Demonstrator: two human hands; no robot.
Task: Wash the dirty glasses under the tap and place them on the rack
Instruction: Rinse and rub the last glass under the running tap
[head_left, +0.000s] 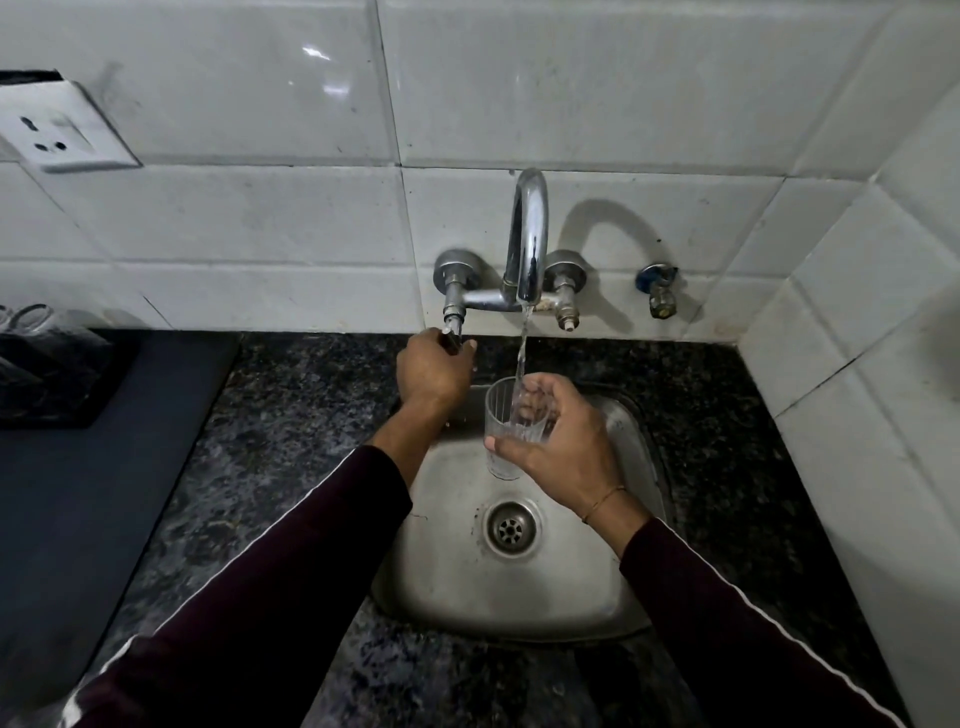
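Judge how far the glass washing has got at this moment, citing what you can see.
Done: nothing clearly; blurred glasses sit at the far left edge, state unclear. In hand: the right hand holds a glass under the running tap, while the left hand grips the tap handle. Left: racking this glass.

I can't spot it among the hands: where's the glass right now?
In the head view, the glass sits right of centre, gripped by the right hand under the tap, above the sink.
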